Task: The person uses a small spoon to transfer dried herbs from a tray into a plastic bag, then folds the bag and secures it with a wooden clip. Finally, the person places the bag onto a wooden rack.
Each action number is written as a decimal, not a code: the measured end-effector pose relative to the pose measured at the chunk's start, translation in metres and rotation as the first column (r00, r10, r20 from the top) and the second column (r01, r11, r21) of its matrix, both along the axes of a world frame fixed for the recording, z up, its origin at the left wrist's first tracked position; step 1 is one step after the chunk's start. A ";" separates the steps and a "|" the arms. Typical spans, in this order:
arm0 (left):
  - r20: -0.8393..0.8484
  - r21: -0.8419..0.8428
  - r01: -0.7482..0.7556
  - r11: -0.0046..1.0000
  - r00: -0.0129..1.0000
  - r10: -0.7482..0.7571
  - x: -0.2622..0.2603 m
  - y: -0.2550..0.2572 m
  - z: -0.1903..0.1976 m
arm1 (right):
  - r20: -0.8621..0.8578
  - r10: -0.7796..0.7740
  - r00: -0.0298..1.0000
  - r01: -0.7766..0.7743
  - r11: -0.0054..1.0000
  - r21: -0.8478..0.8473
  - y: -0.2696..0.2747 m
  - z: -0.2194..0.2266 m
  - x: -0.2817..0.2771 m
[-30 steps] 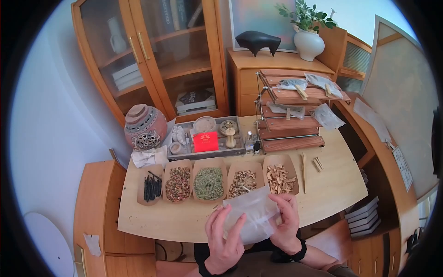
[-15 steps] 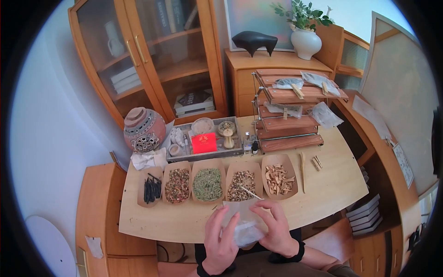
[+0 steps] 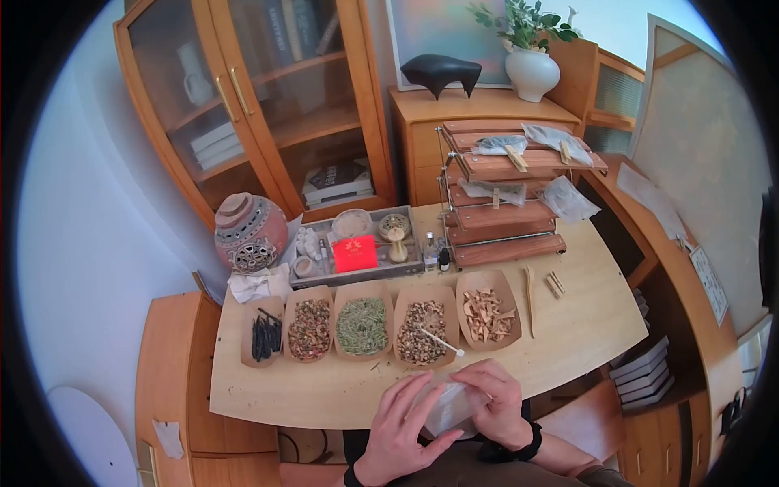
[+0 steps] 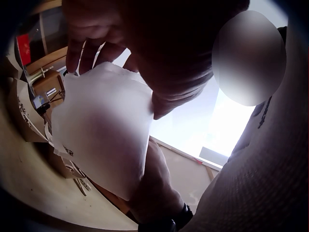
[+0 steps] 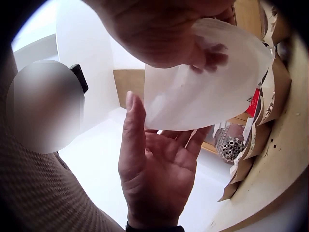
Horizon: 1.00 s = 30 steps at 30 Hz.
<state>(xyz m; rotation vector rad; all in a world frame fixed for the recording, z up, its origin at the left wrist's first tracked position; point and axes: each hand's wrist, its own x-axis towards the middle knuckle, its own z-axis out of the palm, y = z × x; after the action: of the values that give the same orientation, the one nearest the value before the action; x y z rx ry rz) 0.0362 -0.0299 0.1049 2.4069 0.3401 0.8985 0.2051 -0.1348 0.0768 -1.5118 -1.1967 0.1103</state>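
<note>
A translucent white bag (image 3: pixel 451 407) is between both hands, over the table's front edge. My right hand (image 3: pixel 497 406) grips its right side; in the right wrist view, the right fingertips (image 5: pixel 215 57) show hazily through the film. My left hand (image 3: pixel 402 434) cups the opposite side with long, relaxed fingers. Its thumb (image 5: pixel 133 130) stands out straight, away from the palm, in the right wrist view. In the left wrist view the bag (image 4: pixel 104 121) looks puffed out, its contents hidden. Closest to the hands is a paper tray of chopped dried herbs (image 3: pixel 419 323), a small white spoon (image 3: pixel 442 341) lying across it.
More paper trays hold pale dried slices (image 3: pixel 487 316), green dried herb (image 3: pixel 361 325), a reddish mix (image 3: pixel 309 329) and dark sticks (image 3: pixel 265 334). Behind stand a grey tray (image 3: pixel 324 282) with a red packet and a wooden rack (image 3: pixel 507 217) bearing clipped bags. A wooden stick (image 3: pixel 531 302) lies right.
Both hands have drawn closer round the bag. It has turned from spread flat to a narrower, more upright shape, lower and nearer the body, uncovering the spoon. The left thumb has swung outward.
</note>
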 end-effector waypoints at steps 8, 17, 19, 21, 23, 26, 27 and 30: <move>-0.028 -0.010 0.071 0.997 0.997 -0.071 -0.006 0.004 0.007 | -0.058 -0.043 0.997 0.045 0.998 0.034 0.000 0.004 0.001; 0.006 -0.070 -0.075 0.995 0.997 0.076 -0.011 0.011 -0.021 | -0.072 0.016 0.997 -0.014 1.000 0.023 0.002 0.002 -0.001; 0.006 -0.110 -0.099 0.989 0.995 0.100 -0.010 0.013 -0.027 | -0.073 0.024 0.997 -0.022 1.000 0.020 0.003 0.002 -0.001; 0.007 -0.150 -0.107 0.983 0.994 0.109 -0.010 0.015 -0.035 | -0.049 0.036 0.998 -0.036 0.999 0.009 0.004 0.002 -0.002; 0.008 -0.191 -0.114 0.975 0.993 0.117 -0.009 0.018 -0.041 | -0.044 0.055 0.998 -0.055 0.999 0.000 0.004 0.000 -0.003; 0.013 -0.207 -0.117 0.971 0.992 0.122 -0.008 0.021 -0.045 | -0.027 0.084 0.996 -0.084 0.996 -0.021 0.005 -0.004 -0.003; 0.016 -0.202 -0.117 0.972 0.992 0.123 -0.007 0.021 -0.044 | -0.017 0.093 0.995 -0.094 0.995 -0.034 0.004 -0.004 -0.003; 0.012 -0.196 -0.115 0.974 0.993 0.120 -0.006 0.025 -0.053 | -0.020 0.106 0.994 -0.107 0.993 -0.048 0.003 -0.005 -0.002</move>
<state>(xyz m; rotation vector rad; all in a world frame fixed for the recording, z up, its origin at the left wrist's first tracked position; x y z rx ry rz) 0.0303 -0.0045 0.0517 2.2131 0.5409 0.9001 0.2034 -0.1315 0.0721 -1.4858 -1.2691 0.2253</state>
